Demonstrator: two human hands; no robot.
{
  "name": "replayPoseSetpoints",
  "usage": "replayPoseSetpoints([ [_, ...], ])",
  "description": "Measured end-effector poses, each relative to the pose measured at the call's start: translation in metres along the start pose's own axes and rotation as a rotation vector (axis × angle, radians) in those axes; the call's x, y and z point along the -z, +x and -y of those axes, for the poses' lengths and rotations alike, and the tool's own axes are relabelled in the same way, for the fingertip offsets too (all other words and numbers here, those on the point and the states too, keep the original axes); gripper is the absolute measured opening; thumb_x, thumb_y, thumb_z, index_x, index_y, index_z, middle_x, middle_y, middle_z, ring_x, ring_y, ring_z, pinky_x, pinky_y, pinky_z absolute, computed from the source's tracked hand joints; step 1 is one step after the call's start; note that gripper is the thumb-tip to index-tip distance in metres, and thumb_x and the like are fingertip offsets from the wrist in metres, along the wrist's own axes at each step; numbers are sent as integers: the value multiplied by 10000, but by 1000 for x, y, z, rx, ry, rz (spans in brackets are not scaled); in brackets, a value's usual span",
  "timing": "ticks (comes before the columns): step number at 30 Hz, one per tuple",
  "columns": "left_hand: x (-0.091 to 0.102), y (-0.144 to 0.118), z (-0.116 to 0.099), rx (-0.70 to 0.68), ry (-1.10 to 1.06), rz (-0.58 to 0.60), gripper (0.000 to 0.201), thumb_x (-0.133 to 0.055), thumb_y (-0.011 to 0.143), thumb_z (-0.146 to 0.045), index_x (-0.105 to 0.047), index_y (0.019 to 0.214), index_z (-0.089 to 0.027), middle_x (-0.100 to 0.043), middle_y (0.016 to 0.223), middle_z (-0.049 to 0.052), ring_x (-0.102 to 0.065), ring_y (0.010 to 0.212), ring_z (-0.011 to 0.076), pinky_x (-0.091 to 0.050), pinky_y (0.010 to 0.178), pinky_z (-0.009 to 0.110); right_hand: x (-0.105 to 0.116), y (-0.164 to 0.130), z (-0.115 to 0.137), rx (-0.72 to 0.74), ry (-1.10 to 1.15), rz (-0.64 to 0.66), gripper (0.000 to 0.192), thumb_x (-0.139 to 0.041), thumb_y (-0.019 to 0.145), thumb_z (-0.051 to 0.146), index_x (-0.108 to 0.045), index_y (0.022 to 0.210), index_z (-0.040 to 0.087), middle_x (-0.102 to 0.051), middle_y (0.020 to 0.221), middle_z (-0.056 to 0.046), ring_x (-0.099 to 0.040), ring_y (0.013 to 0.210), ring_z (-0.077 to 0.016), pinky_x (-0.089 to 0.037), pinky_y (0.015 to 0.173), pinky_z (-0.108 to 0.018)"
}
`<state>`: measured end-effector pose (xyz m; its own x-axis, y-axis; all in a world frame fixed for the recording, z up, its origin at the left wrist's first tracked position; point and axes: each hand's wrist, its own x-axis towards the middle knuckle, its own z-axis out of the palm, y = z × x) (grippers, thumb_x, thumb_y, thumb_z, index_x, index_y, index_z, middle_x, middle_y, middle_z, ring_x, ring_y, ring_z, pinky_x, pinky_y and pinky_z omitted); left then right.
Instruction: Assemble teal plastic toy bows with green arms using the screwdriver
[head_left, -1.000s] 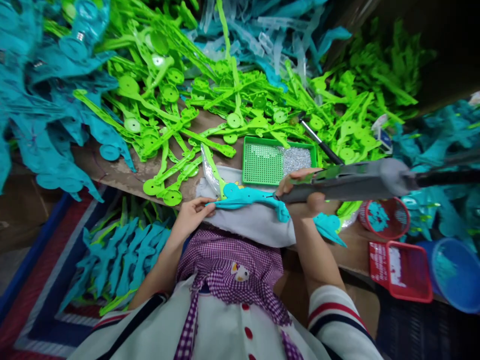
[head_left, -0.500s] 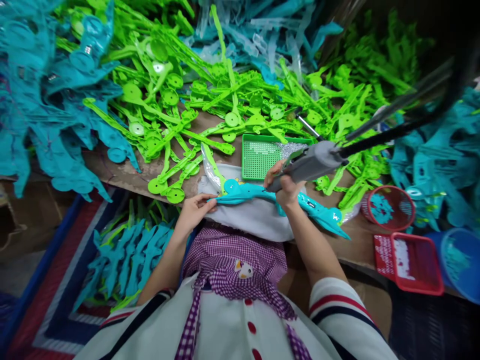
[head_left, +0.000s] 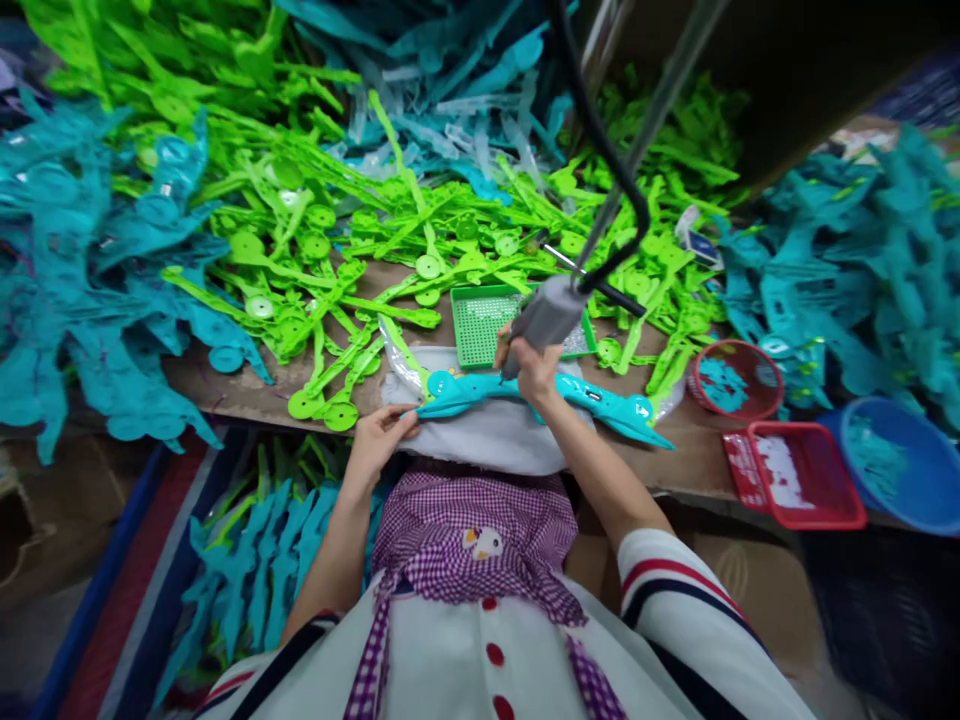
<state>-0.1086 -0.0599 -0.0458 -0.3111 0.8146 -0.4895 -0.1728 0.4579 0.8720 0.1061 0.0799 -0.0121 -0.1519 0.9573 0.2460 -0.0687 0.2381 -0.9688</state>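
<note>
A long turquoise plastic part (head_left: 480, 386) lies across a pale cloth (head_left: 487, 440) at the table's front edge. My left hand (head_left: 384, 436) pinches its pointed left end between thumb and fingers. Wrapped around a grey corded electric screwdriver (head_left: 553, 312), my right hand (head_left: 534, 368) holds the tool tilted, its tip down at the middle of the turquoise part. Whether the tip sits in a screw cannot be made out. A clear-and-green blade-like piece (head_left: 401, 358) sticks up from the part's left end. Behind the tool stands a green mesh tray (head_left: 480, 328) with small silvery screws at its right.
Loose lime green plastic pieces (head_left: 300, 240) pile up behind. Turquoise parts are heaped at left (head_left: 90, 260) and right (head_left: 847, 250). On the right stand a round red basket (head_left: 765, 405), a square red tray (head_left: 840, 490) and a blue bowl (head_left: 930, 480). Finished-looking turquoise parts (head_left: 247, 560) fill a bin below left.
The view has shifted, so the scene sits further left. The screwdriver has swung more upright, its tip still at the part's middle. My left hand keeps its pinch on the left end.
</note>
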Motion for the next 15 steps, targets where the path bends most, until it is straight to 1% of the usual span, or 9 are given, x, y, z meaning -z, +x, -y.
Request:
replayPoseSetpoints([
  [1, 0, 1, 1, -11, 8, -12, 700, -919, 457, -607, -754, 921, -109, -761, 761, 66, -733, 643, 172, -643, 718, 290, -2, 3, 5, -3, 29, -70, 536, -578, 757, 758, -593, 769, 222, -512, 500, 51, -490, 436, -124, -419, 446, -290],
  [3, 0, 3, 3, -43, 46, -23, 739, -901, 460, -638, -740, 946, -106, -754, 775, 64, -725, 643, 170, -637, 722, 298, -5, 6, 16, 15, 19, -178, 524, -610, 747, 745, -577, 737, 222, -540, 550, 45, -515, 493, -120, -441, 493, -290],
  [5, 3, 2, 4, -83, 133, -5, 784, -854, 502, -692, -725, 1006, -105, -741, 784, 71, -723, 658, 196, -636, 721, 344, -6, 7, 30, 65, -65, -176, 506, -677, 716, 719, -559, 723, 226, -576, 624, 43, -528, 571, -115, -466, 560, -289],
  [7, 9, -6, 4, -165, 309, 27, 788, -780, 598, -727, -713, 1099, -123, -730, 824, 88, -732, 729, 249, -630, 758, 418, -5, 4, 45, 134, -165, -118, 467, -702, 729, 681, -564, 776, 237, -597, 689, 55, -525, 629, -111, -477, 617, -285],
  [9, 15, -18, -2, -341, 557, 11, 717, -727, 702, -695, -701, 1188, -168, -718, 995, 130, -724, 930, 319, -587, 899, 506, -2, -2, 59, 177, -251, -59, 393, -680, 791, 631, -571, 870, 262, -601, 729, 74, -528, 656, -113, -480, 646, -281],
  [11, 13, -29, -15, -565, 719, -94, 688, -734, 743, -631, -668, 1276, -201, -625, 1262, 175, -599, 1233, 384, -460, 1083, 569, 1, -9, 70, 179, -311, -37, 319, -660, 839, 568, -569, 968, 291, -628, 793, 84, -563, 696, -124, -496, 675, -285],
  [13, -5, -35, -37, -734, 668, -156, 762, -770, 746, -580, -581, 1389, -218, -497, 1436, 185, -452, 1396, 386, -356, 1178, 559, 2, -16, 77, 159, -345, -33, 310, -652, 860, 528, -565, 1067, 314, -679, 909, 85, -620, 777, -144, -529, 726, -302],
  [14, -21, -34, -51, -787, 567, -129, 827, -799, 728, -566, -527, 1436, -236, -455, 1480, 177, -449, 1404, 365, -367, 1180, 527, 2, -19, 80, 151, -359, -31, 329, -648, 869, 516, -562, 1117, 318, -699, 992, 80, -647, 841, -157, -546, 766, -315],
  [15, -41, -31, -65, -827, 418, -65, 879, -822, 709, -562, -483, 1463, -262, -436, 1501, 164, -504, 1361, 336, -412, 1154, 487, 2, -22, 82, 157, -372, -21, 355, -641, 879, 505, -558, 1166, 315, -708, 1081, 65, -667, 917, -172, -559, 812, -330],
])
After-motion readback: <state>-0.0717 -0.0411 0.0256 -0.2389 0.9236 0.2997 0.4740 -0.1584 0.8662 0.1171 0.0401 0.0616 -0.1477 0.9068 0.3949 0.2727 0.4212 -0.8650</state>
